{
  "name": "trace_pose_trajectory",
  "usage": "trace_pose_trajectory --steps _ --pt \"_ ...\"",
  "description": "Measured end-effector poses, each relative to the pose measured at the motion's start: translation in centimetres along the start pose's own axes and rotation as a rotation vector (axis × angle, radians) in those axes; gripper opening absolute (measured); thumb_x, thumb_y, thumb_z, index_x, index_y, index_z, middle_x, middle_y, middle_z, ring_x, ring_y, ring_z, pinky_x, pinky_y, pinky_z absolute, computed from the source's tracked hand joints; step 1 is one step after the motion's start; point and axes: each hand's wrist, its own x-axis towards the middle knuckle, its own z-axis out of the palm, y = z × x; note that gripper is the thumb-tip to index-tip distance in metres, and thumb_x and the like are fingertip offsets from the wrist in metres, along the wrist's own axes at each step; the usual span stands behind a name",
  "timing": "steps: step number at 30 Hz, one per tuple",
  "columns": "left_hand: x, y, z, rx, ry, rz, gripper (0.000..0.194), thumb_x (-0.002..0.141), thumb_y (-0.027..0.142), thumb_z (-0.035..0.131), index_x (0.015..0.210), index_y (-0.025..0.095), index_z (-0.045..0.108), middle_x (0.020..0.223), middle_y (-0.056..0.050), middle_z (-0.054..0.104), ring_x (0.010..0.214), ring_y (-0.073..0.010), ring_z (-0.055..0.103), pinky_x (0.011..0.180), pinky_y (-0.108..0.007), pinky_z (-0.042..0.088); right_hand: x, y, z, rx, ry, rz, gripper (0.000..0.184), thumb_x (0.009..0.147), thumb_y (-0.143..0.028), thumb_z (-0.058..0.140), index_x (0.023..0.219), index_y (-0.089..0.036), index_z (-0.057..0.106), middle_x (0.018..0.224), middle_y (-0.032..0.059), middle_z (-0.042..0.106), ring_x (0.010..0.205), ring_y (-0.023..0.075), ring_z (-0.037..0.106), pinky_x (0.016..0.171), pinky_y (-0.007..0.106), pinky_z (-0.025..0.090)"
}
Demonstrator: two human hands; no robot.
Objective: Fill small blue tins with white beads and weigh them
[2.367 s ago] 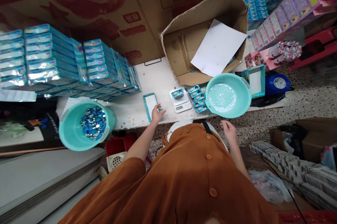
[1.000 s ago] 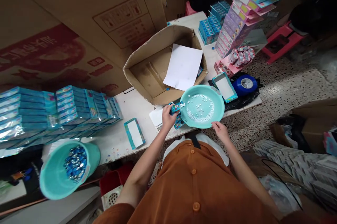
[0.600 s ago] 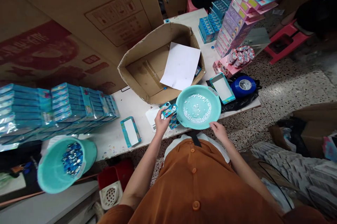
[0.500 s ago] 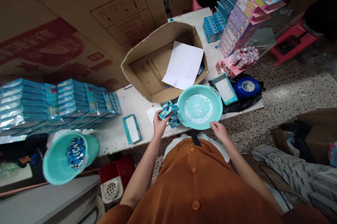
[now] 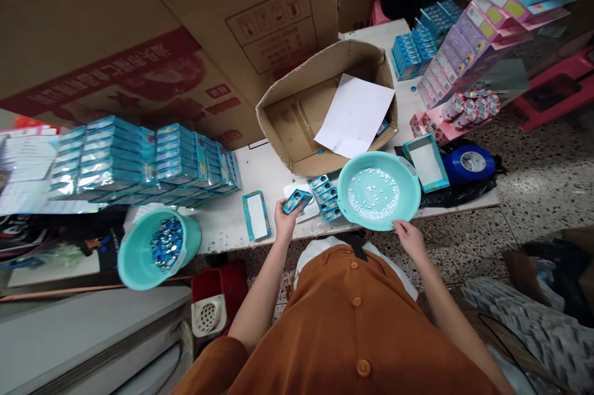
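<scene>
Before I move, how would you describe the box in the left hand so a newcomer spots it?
Find the open cardboard carton on the white worktable. In front of it, left of the shallow turquoise basin, the left hand holds a small blue box. Unlike the matching boxes grouped beside the basin, it alone is in a hand.

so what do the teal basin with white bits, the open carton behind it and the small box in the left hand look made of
Teal basin: probably plastic, smooth with a slight sheen, evenly coloured and round-rimmed.
Open carton: corrugated-type cardboard by its look, matt brown with an uneven cut edge.
Small blue box: printed and fairly glossy; coated card or tin, I can't tell.
</scene>
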Motion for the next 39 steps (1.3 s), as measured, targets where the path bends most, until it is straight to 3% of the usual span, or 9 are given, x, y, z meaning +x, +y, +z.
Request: trace_pose_trajectory --steps 6,10,22,26,32,39 --pt "3.7 -3.9 -3.4 0.076 -0.084 0.011 0.042 0.060 0.033 0.075 0.092 0.021 0.052 0.087 0.000 0.061 0.081 -0.0167 0.060 0.075 -0.029 0.048 -4.1 -0.6 4.2 0.069 0.076 0.121 0.047 0.077 -0.062 0.049 0.088 -0.020 0.068 0.085 0.0089 0.072 0.078 0.0244 0.066 0.080 0.036 0.047" --pt "6.1 -5.2 -4.5 0.100 -0.190 0.035 0.041 0.059 0.029 0.074 0.092 0.021 0.052 0.087 0.001 0.059 0.081 -0.0158 0.059 0.076 -0.027 0.046 -7.3 -1.3 7.3 0.099 0.130 0.158 0.049 0.076 -0.061 0.049 0.091 -0.018 0.068 0.088 0.0106 0.072 0.079 0.0246 0.066 0.080 0.037 0.048" --pt "10.3 -5.3 -4.0 0.091 -0.476 0.091 0.037 0.060 0.022 0.072 0.092 0.022 0.053 0.087 0.003 0.058 0.078 -0.0140 0.054 0.073 -0.025 0.041 -15.2 -0.9 14.3 0.203 0.330 0.311 0.048 0.075 -0.057 0.050 0.093 -0.016 0.067 0.088 0.0123 0.072 0.082 0.0262 0.066 0.080 0.038 0.049" --pt "10.5 -5.7 -3.9 0.098 -0.469 0.088 0.038 0.059 0.021 0.072 0.092 0.022 0.053 0.086 0.003 0.058 0.078 -0.0140 0.053 0.073 -0.024 0.041 -16.5 -0.6 15.0 0.210 0.359 0.303 0.049 0.076 -0.058 0.049 0.093 -0.016 0.068 0.089 0.0116 0.072 0.081 0.0250 0.066 0.081 0.037 0.049" --pt "10.7 -6.7 -3.6 0.029 -0.401 0.031 0.041 0.056 0.022 0.075 0.091 0.021 0.053 0.084 0.003 0.056 0.077 -0.0135 0.052 0.070 -0.024 0.040 -16.8 -1.5 13.9 0.172 0.382 0.296 0.052 0.075 -0.062 0.050 0.092 -0.016 0.069 0.084 0.0108 0.073 0.078 0.0242 0.066 0.075 0.035 0.049" --pt "10.5 -7.5 -2.9 -0.032 -0.420 0.042 0.040 0.058 0.019 0.073 0.093 0.021 0.053 0.088 0.002 0.058 0.080 -0.0139 0.054 0.074 -0.025 0.042 -16.7 -2.9 13.4 0.144 0.367 0.263 0.053 0.075 -0.062 0.050 0.091 -0.016 0.069 0.086 0.0117 0.072 0.078 0.0242 0.066 0.075 0.034 0.049"
